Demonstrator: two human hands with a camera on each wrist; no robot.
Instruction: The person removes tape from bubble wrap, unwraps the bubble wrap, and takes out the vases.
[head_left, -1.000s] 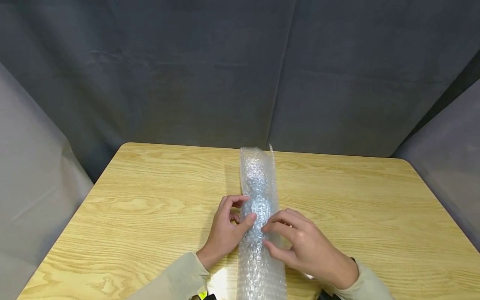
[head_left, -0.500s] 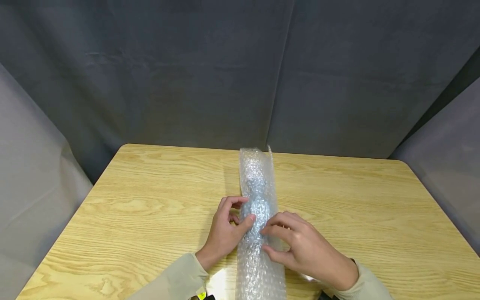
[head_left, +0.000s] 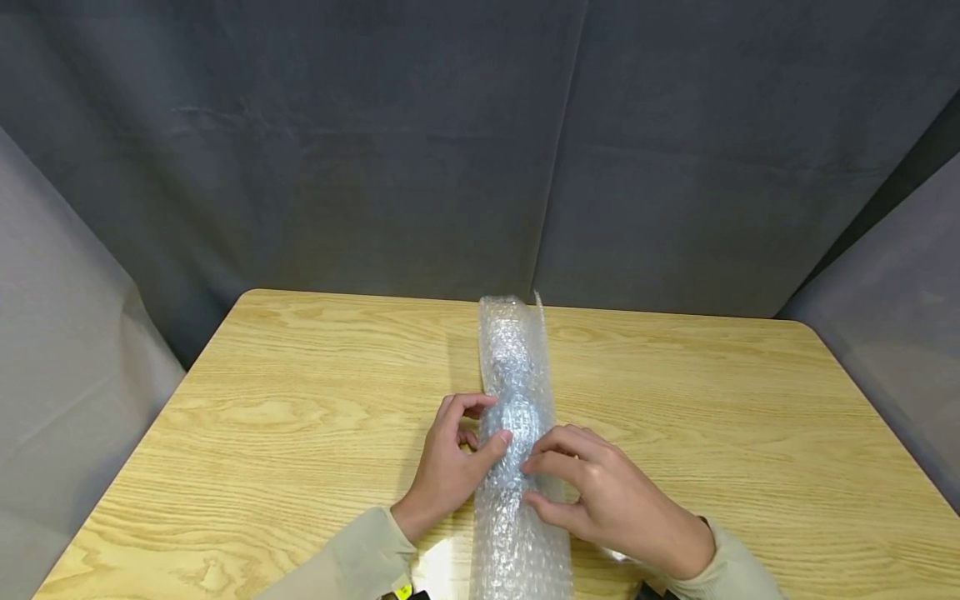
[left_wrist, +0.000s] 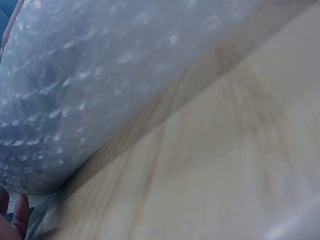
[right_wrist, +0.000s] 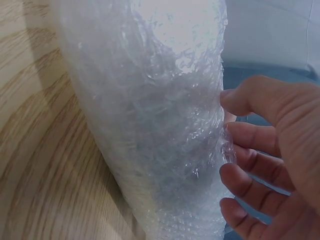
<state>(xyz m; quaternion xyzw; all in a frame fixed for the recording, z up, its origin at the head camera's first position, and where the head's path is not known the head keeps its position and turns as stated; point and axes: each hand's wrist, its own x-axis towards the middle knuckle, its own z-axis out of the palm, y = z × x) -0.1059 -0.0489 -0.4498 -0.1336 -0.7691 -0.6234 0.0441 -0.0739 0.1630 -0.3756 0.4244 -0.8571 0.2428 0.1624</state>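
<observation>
A bubble-wrap bundle (head_left: 517,529) lies lengthwise from the table's far edge to the near side, with something bluish showing dimly inside. What is wrapped cannot be made out. My left hand (head_left: 447,471) holds the bundle's left side, its thumb on top and fingers curled at the side. From the right, my right hand (head_left: 600,483) bends its thumb and fingertips onto the wrap's upper surface. In the right wrist view, those fingertips (right_wrist: 232,175) meet the crinkled edge of the wrap. The left wrist view has bubble wrap (left_wrist: 100,65) filling its upper left.
The wood-grain table (head_left: 285,367) extends to both sides of the bundle. A dark grey curtain (head_left: 375,150) hangs behind it, and lighter cloth (head_left: 60,350) flanks the left. Bright reflections lie on the tabletop near the sleeves.
Both hands have kept nearly the same places on the bundle. The right thumb and index fingertip stand slightly farther apart than a second ago.
</observation>
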